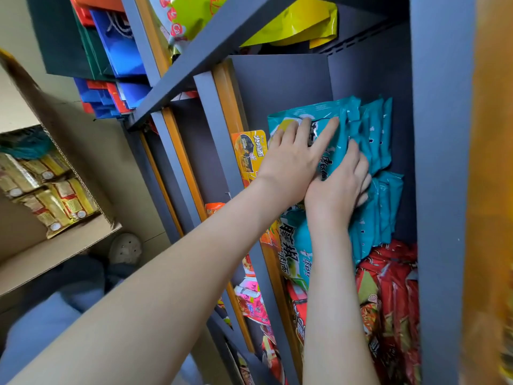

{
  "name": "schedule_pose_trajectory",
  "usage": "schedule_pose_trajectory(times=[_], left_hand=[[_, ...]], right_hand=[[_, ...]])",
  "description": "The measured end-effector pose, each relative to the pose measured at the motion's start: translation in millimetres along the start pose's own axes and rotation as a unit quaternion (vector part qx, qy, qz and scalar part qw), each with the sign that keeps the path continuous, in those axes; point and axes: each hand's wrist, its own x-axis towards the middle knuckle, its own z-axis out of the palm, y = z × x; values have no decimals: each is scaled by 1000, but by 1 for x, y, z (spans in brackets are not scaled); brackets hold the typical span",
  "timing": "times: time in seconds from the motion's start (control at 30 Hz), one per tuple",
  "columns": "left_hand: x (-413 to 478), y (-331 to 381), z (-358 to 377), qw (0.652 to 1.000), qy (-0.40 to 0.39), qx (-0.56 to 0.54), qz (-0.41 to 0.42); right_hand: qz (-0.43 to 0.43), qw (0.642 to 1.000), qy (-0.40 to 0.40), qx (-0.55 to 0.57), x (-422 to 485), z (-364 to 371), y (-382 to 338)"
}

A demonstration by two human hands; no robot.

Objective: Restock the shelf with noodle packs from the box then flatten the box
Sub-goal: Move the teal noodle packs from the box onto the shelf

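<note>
Teal noodle packs [372, 134] stand in a row on the grey shelf [280, 87], with a second teal stack [385, 207] beside them. My left hand [294, 157] lies flat with straight fingers on the front teal pack. My right hand [341, 182] has its fingers tucked in among the teal packs, pressing on them. The open cardboard box [55, 245] is at the left, holding several gold noodle packs [55, 195].
Red noodle packs [394, 295] fill the space beside the teal ones. An orange pack [249, 154] sits at the shelf's divider. Yellow and green bags [299, 23] lie on the neighbouring shelf level. Blue and red paper bags [116, 51] hang at upper left.
</note>
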Motion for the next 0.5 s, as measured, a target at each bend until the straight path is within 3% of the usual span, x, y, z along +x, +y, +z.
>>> schedule_pose_trajectory(times=[0.1,0.2,0.37,0.5], left_hand=[[-8,-9,-19,999,30,3,29],[-22,-21,-47,995,89,-19,38],[-56,-49,-66,988,120,-94,-26],[-87,-75,-76,985,141,-69,-70]], right_hand=[[-60,997,54,14,-10,-3,-10],[-114,991,58,32,-21,-9,-21],[-190,979,45,60,-50,-1,-48],[-242,967,29,68,-77,16,-72]])
